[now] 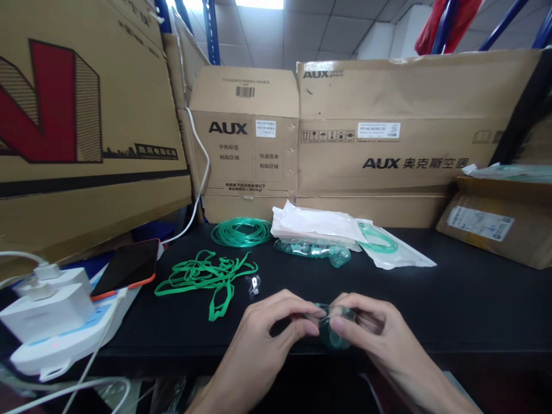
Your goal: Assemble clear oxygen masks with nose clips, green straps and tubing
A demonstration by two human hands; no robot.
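Near the front edge of the black table, a translucent green plastic oxygen mask (337, 339) is held between my two hands. My left hand (280, 325) pinches its left rim between thumb and fingers. On the other side, my right hand (371, 325) is closed around the mask, thumb and index finger pressed together. The fingers hide much of the mask. Green elastic straps (202, 279) lie in a loose tangle to the left, beside small clear and metal pieces (254, 284). More green masks (308, 249) sit in a row farther back.
Coiled green tubing (241, 232), white paper pouches (317, 223) and a pouch with tubing (399, 250) lie at the back, before large cardboard boxes (250, 155). A phone (129, 267) and a power strip with chargers (64, 336) occupy the left. An open carton (495, 221) stands right.
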